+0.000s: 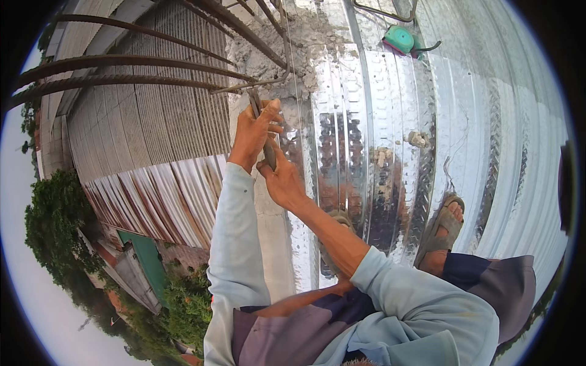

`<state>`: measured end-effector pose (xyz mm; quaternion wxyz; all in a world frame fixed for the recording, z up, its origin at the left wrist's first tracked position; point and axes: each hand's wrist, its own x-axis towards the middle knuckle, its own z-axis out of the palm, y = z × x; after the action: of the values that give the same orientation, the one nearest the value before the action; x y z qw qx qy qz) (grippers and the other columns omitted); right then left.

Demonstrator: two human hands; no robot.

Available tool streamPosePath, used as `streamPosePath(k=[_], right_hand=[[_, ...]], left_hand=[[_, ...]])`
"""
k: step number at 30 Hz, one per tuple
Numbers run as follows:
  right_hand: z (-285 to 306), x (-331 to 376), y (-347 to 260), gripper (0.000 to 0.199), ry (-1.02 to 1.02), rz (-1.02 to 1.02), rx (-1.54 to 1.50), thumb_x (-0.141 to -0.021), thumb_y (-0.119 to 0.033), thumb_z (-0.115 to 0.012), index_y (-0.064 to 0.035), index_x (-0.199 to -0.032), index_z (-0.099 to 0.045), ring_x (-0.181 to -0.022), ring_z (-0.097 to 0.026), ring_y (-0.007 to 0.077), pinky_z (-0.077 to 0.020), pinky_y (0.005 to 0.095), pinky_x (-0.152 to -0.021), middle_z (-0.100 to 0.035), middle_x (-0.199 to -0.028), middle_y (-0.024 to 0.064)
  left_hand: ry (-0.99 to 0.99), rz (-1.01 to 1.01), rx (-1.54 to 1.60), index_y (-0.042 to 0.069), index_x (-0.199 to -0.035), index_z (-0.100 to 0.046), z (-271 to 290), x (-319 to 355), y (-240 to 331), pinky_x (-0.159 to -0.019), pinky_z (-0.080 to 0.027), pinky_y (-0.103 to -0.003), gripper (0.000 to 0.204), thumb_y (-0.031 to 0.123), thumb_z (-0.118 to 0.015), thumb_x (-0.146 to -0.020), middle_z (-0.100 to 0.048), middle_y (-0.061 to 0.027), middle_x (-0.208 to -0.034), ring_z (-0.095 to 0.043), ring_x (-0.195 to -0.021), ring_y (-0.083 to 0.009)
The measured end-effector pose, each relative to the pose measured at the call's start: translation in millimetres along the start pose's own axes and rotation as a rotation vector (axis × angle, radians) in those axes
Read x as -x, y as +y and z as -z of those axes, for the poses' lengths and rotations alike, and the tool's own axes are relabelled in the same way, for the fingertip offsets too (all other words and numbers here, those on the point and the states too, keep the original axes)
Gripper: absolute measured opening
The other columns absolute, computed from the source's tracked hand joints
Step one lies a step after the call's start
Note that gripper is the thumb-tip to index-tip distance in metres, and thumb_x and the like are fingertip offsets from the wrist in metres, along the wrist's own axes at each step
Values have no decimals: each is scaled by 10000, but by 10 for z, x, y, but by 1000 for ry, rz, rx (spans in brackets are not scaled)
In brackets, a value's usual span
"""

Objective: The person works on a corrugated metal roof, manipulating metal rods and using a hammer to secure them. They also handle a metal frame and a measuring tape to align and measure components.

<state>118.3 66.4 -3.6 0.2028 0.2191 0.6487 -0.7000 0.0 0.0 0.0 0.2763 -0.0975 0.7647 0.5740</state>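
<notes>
Right hand [285,182] around probable metal tool [270,154]

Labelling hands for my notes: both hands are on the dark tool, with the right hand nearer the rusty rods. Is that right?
Not quite: the head view shows the left hand, not the right hand, nearer the rusty rods. Both hands are indeed on the dark tool.

A slim, dark tool [269,154] slants, its far end at a bent rod [268,82].
</notes>
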Motion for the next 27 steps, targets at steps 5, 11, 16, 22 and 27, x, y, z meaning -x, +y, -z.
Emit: streamPosePath(k=[5, 11, 16, 22, 27], right_hand=[[-122, -33, 216, 598, 200, 230, -18, -967, -226, -604, -24, -1483, -381, -1063, -623, 264, -497, 385, -856, -655, -1117, 171], [-96, -29, -52, 374, -35, -20, -291, -983, -296, -615, 33, -1159, -587, -770, -633, 145, -522, 293, -679, -643, -859, 83], [663, -32, -225, 314, -321, -160, -369, -985, -291, -606, 12, -904, -610, -596, -616, 160, -527, 318, -545, -620, -706, 76], [1373, -267, -476, 257, -471, -199, -59, -955, -233, -647, 10, -876, -615, -542, -610, 149, -514, 289, -453, -630, -701, 81], [946, -135, -199, 307, -415, -98, -282, -916, -251, -700, 38, -964, -607, -572, -642, 166, -529, 295, -495, -653, -726, 96]], left_hand=[[-64, 80, -48, -42, -1177, -610, -40, -25, 135, -566, -505, -315, 688, 552, -720, -847, -682, -161, -845, -665, -649, -197], [-96, 97, 6, -90, -1148, -602, 86, 15, 203, -627, -569, -329, 739, 541, -771, -803, -685, -156, -836, -679, -669, -200], [-216, 177, 679, 35, -980, -630, -130, -50, -28, -577, -565, -325, 378, 379, -751, -882, -662, -91, -843, -663, -682, -188], [-364, 80, 1147, 93, -935, -641, -497, -63, 22, -752, -570, -408, 226, 317, -672, -952, -653, -60, -822, -660, -769, -214], [-517, 52, 1196, 83, -883, -576, -210, -90, -144, -659, -521, -398, 282, 341, -665, -957, -563, -36, -717, -571, -652, -179]])
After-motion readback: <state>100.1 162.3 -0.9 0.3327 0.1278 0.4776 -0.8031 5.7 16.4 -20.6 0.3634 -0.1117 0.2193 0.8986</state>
